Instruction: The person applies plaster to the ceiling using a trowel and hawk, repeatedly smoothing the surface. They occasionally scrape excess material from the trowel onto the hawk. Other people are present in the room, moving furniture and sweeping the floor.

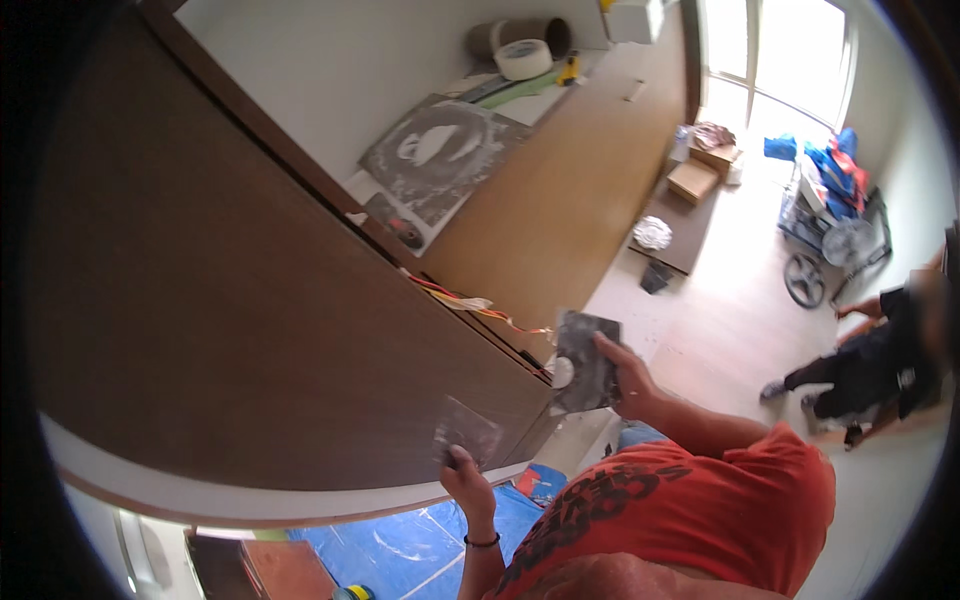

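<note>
My left hand is closed on a putty knife with a wide, smeared blade, held in front of the dark brown wood panel. To its upper right, my right hand grips a grey, smeared square plate, which carries a small lump of white paste. Behind the plate, red, yellow and white wires run out along the panel's edge. A light wood surface lies beyond them, bearing a dusty board with white paste, a tape roll and tools.
A person in dark clothes stands at the right. Boxes, a black bucket and a loaded trolley stand on the floor toward the bright window. A blue sheet lies below left.
</note>
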`<state>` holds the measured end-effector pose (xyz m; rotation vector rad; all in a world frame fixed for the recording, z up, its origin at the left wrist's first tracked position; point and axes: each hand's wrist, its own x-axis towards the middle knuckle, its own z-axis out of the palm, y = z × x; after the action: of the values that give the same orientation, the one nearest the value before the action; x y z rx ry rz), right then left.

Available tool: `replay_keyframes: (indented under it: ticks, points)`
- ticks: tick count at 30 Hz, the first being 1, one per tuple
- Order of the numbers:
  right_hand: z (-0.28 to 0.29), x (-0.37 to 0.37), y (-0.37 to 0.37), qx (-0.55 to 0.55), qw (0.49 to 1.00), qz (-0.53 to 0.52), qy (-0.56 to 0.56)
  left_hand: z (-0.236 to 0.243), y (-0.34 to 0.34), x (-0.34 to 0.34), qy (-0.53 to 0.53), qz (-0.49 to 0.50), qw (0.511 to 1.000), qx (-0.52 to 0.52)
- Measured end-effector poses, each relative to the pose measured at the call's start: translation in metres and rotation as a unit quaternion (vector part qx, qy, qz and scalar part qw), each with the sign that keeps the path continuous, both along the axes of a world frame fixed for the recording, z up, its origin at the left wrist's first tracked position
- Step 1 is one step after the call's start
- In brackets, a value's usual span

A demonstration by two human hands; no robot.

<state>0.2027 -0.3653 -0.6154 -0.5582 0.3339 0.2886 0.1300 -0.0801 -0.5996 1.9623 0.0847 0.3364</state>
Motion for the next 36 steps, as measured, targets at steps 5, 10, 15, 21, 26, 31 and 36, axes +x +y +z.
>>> replay_keyframes:
  ticks: [5,10,15,21,26,31,36]
  points:
    - [0.019,0.039,-0.030,0.038,0.996,-0.070,-0.039,0.065,-0.060,0.067,-0.061,-0.034,0.920,-0.385]
    - [0.076,0.129,-0.078,-0.048,0.973,-0.139,-0.180,0.196,-0.117,0.184,-0.284,-0.088,0.954,0.047]
    - [0.155,0.261,-0.104,-0.373,0.798,-0.228,-0.416,0.265,-0.139,0.376,-0.316,0.195,0.906,0.204]
    - [0.177,0.364,-0.070,-0.492,0.815,-0.079,-0.295,0.245,-0.091,0.474,-0.071,0.293,0.951,0.066]
    - [0.177,0.400,-0.064,-0.503,0.813,0.020,-0.293,0.221,-0.057,0.511,0.000,0.328,0.926,0.187]
    - [0.183,0.412,-0.065,-0.544,0.768,0.034,-0.337,0.182,-0.016,0.548,0.055,0.257,0.915,0.307]
    - [0.173,0.433,-0.041,-0.599,0.724,0.000,-0.342,0.167,-0.046,0.568,0.018,0.083,0.919,0.385]
